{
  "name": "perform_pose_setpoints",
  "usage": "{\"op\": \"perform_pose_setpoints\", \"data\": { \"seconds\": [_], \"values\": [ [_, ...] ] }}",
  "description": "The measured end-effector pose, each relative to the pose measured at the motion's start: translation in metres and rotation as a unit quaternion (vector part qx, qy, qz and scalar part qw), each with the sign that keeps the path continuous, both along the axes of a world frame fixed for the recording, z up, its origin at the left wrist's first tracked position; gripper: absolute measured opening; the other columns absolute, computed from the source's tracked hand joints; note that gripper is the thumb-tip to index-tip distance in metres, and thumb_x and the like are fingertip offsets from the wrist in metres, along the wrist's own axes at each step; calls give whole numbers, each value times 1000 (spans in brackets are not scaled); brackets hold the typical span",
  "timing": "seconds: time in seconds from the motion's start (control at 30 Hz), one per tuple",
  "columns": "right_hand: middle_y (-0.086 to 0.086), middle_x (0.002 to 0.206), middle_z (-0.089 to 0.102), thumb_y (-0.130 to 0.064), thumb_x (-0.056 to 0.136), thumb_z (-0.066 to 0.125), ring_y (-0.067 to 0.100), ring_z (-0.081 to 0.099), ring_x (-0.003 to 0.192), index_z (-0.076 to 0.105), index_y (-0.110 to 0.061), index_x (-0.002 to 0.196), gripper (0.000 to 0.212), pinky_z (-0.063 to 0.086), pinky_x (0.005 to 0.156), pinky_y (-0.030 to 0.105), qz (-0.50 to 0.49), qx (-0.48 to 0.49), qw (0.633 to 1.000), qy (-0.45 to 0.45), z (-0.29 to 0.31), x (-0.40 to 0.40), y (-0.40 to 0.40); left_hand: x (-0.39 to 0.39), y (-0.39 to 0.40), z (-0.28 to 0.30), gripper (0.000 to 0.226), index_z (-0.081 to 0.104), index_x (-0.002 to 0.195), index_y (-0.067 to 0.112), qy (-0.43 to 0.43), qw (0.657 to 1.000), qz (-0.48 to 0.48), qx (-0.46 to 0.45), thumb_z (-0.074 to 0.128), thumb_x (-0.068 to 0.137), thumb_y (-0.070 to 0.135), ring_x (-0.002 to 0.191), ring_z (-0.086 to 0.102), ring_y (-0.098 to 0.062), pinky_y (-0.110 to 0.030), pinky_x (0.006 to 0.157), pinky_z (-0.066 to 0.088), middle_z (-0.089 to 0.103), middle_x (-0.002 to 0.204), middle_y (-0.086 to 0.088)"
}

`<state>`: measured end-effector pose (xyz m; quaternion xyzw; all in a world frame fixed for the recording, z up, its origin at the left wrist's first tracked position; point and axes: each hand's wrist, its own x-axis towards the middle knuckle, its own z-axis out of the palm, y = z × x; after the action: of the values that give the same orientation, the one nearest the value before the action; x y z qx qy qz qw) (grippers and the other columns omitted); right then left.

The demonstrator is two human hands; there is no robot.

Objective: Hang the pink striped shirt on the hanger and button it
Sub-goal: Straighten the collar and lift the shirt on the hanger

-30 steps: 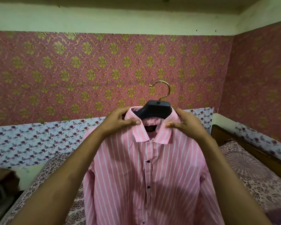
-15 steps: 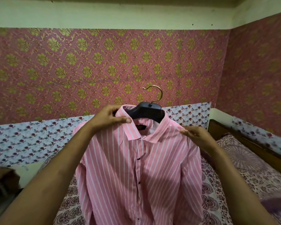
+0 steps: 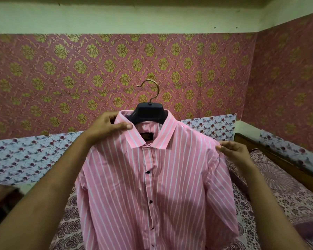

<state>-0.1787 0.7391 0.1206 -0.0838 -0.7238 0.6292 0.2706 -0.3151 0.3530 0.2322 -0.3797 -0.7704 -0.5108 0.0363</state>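
**Operator:** Status of the hang-and-button procedure?

**Guide:** Your pink striped shirt [image 3: 152, 177] sits on the hanger [image 3: 149, 112], and you hold the pair in the air above the bed [image 3: 282, 188]. The placket lies closed, with dark buttons [image 3: 148, 172] showing down the front, so buttoning appears complete as far as the view reaches; the hem is out of frame. The top collar button cannot be confirmed. What remains, by judgement, is squaring the shoulders and setting the garment down or hanging it up.

**Operator:** State of my fingers?

**Guide:** Your left hand [image 3: 107, 127] grips the collar and the hanger shoulder beneath it, thumb flat on the collar leaf. Your right hand [image 3: 233, 154] pinches the shoulder seam at its fingertips; the sleeve drops directly below them.

**Operator:** Materials?

**Guide:** The shirt is thin woven cloth, pink with narrow white stripes, lightly creased, draping slack below your fingers. The collar is stiffer and holds its points. The hanger is dark moulded plastic, broad at the neck, with a curved brass-coloured hook [image 3: 150, 92] rising above your left fingers.
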Motion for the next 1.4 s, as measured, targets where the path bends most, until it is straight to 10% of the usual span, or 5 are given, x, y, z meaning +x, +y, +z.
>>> {"op": "perform_pose_setpoints", "data": {
  "seconds": [0.27, 0.37, 0.63, 1.1, 1.4],
  "values": [
    [3, 102, 65, -5, 81, 63, 22, 59, 94, 61, -17, 94, 17, 48, 90, 46, -104, 241, 950, -170, 8, -10, 13, 4, 18, -3, 13, 69, 84, 9, 3, 999, 11, -34, 75, 74, 14, 68, 64, -8, -20, 59, 48, 70, 70, 9],
    [0, 128, 54, -17, 84, 56, 21, 56, 106, 51, -26, 122, 40, 47, 91, 42, -117, 300, 946, -32, 30, -13, -5, 5, 28, -3, 14, 69, 84, 10, -1, 999, 15, -31, 76, 73, 17, 67, 64, -8, -18, 56, 47, 70, 69, 10],
    [4, 89, 65, -81, 66, 25, 28, 61, 86, 54, -19, 102, 77, 37, 60, 32, -133, 465, 874, 52, 72, -33, -70, 9, 57, 4, 21, 73, 79, 25, -21, 999, -39, 10, 83, 61, 30, 71, 67, -8, -16, 59, 49, 73, 77, 7],
    [11, 75, 65, -87, 62, 18, 33, 60, 75, 62, -12, 83, 90, 42, 61, 37, -318, 446, 836, -25, 84, 7, -80, -2, 80, 8, 47, 57, 115, 30, 109, 987, -73, -98, 61, 76, 56, 94, 61, -7, -20, 74, 47, 65, 107, 7],
    [18, 89, 66, -74, 77, 42, 39, 59, 91, 54, -10, 76, 65, 32, 65, 37, -457, 426, 767, -145, 101, 132, -83, 50, 158, 12, 61, 48, 57, 21, 225, 965, -110, -81, 38, 61, 81, 62, 49, -27, -36, 58, 33, 51, 60, -8]
  ]
}}
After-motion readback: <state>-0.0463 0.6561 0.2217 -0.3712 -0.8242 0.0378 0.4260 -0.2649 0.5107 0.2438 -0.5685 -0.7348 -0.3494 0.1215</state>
